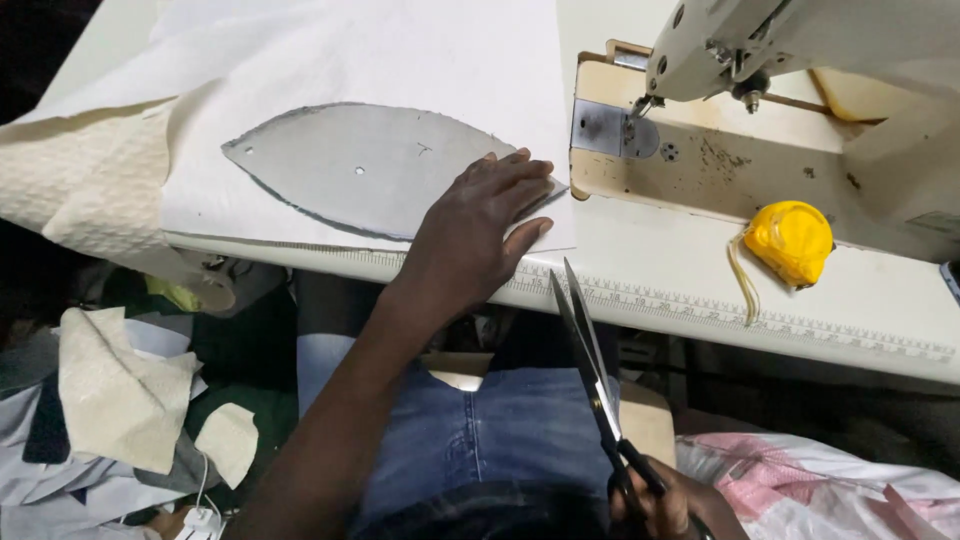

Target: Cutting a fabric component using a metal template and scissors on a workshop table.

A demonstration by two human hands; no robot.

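While pressed flat, grey leaf-shaped template (350, 165) shows 2 holes.

Grey template (360, 165) looked smooth, matt, stiff sheet. White cloth (400, 50) was matt. Scissors (590, 350) blades were glossy metal. Tape measure (790, 240) case was shiny yellow plastic.

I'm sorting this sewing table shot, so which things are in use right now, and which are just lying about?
In use: left hand pressing the grey leaf-shaped template onto the white fabric; right hand holding black scissors.

Lying about: yellow tape measure, sewing machine, cream fabric scraps on the floor.
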